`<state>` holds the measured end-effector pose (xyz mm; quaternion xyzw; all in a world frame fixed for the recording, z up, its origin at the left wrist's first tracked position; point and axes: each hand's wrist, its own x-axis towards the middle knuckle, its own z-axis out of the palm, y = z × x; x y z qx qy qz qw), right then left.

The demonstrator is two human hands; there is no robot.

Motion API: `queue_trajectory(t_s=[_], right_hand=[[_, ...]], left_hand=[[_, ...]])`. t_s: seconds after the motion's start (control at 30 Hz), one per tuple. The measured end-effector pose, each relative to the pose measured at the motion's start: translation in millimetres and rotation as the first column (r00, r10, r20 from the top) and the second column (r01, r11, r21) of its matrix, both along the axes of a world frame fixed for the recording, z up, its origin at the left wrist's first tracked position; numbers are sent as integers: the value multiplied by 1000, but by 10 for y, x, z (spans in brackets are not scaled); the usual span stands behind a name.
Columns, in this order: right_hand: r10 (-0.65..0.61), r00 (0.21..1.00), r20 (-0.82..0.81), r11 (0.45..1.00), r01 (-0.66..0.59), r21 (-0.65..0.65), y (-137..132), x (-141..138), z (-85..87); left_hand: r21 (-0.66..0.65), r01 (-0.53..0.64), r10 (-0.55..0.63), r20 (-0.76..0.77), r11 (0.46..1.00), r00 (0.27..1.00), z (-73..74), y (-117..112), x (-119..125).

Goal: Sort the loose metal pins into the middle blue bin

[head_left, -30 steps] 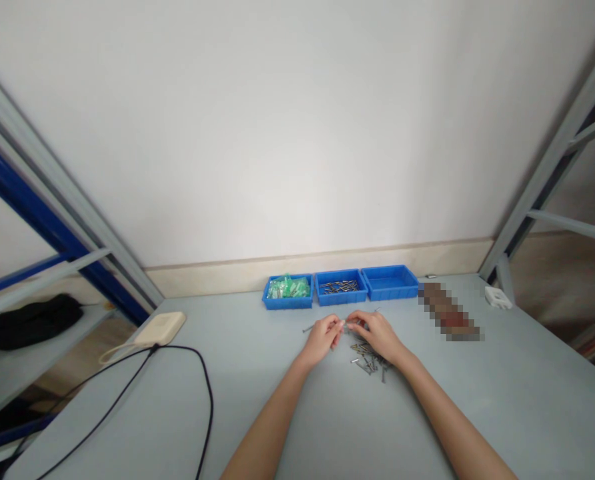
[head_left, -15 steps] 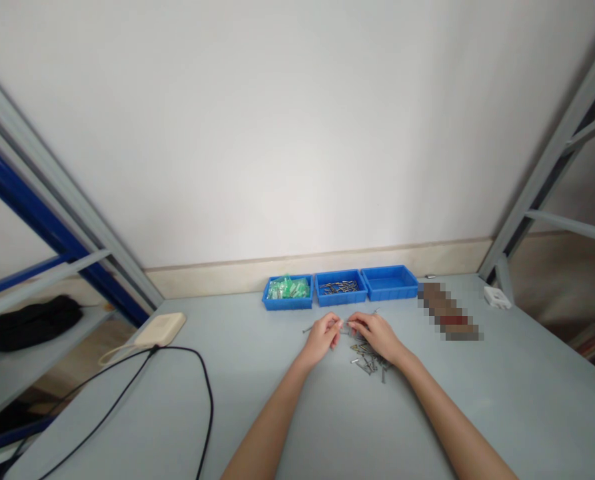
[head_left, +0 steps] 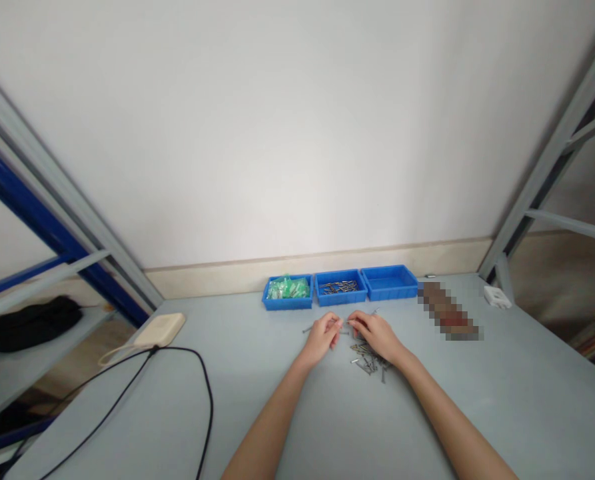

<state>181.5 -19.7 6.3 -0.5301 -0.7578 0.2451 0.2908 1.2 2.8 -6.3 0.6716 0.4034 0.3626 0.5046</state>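
Observation:
My left hand [head_left: 322, 338] and my right hand [head_left: 374, 335] are close together above the table, fingertips almost meeting. My left fingers pinch a small metal pin [head_left: 313, 329], whose thin end sticks out to the left. Whether my right fingers hold anything is too small to tell. Just below my right hand lies a loose pile of metal screws or nails [head_left: 368, 360], partly hidden by that hand.
Along the wall stand a blue tray of green packets [head_left: 277, 305], a blue tray of metal pins [head_left: 340, 301] and a third blue tray [head_left: 390, 297]. A pixelated object [head_left: 447, 311], a white part [head_left: 497, 297], a beige pad [head_left: 160, 329] and a black cable [head_left: 207, 400] lie on the grey table [head_left: 502, 400].
Both hands stay close together over the pile, with only slight finger shifts. The view has tilted a little.

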Motion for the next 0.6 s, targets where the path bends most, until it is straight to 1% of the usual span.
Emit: queue_trajectory(t_s=[0.13, 0.27, 0.43, 0.6], right_hand=[[6, 1000, -15, 1000, -6, -6, -8, -1, 20], [-2, 1000, 29, 1000, 2, -6, -6, -9, 27], [-20, 994, 107, 1000, 21, 0, -8, -26, 23], [-18, 993, 118, 1000, 17, 7, -13, -28, 23]], left_hand=[[-1, -7, 7, -9, 1000, 1000, 40, -22, 0], [21, -5, 6, -33, 1000, 999, 82, -35, -4], [52, 6, -3, -65, 999, 998, 68, -19, -11], [57, 7, -4, -46, 998, 999, 55, -18, -5]])
